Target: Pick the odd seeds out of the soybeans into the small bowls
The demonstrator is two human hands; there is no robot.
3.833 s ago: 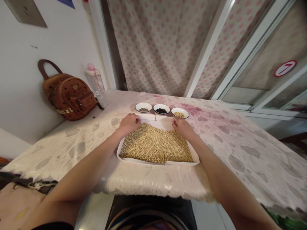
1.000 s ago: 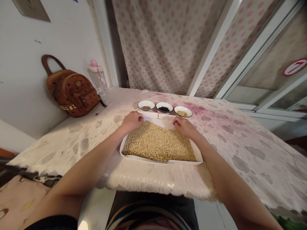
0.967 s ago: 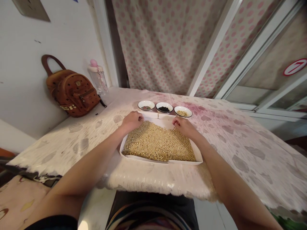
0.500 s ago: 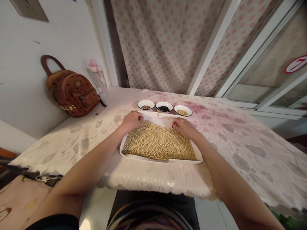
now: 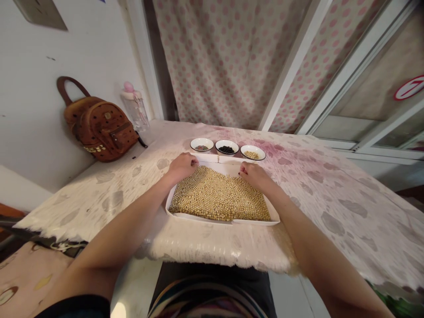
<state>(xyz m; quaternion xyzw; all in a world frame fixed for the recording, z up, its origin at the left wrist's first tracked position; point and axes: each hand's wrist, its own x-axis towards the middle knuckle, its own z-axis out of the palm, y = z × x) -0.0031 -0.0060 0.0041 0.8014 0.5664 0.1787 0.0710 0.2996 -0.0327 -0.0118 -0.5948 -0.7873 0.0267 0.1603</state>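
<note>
A shallow white tray (image 5: pixel 276 215) lies before me, filled with a layer of round yellow soybeans (image 5: pixel 220 196). At its far left corner is my left hand (image 5: pixel 183 167), closed with the fingers curled inward. My right hand (image 5: pixel 253 173) is closed too, over the far right part of the tray just above the beans. Whatever either hand holds, if anything, is hidden by the fingers. Behind the tray stand three small white bowls: a left bowl (image 5: pixel 202 141) with mixed coloured bits, a middle bowl (image 5: pixel 227 144) with black beans, and a right bowl (image 5: pixel 253 148) with yellowish pieces.
On the table's left side a brown backpack (image 5: pixel 106 126) leans by the wall, with a clear bottle (image 5: pixel 137 108) with a pink top beside it. A patterned cloth (image 5: pixel 334 221) covers the table. A dotted curtain (image 5: pixel 225 62) and sliding doors stand beyond its far edge.
My right hand has shifted very slightly to the right over the tray. My left hand, the tray and the bowls keep their places.
</note>
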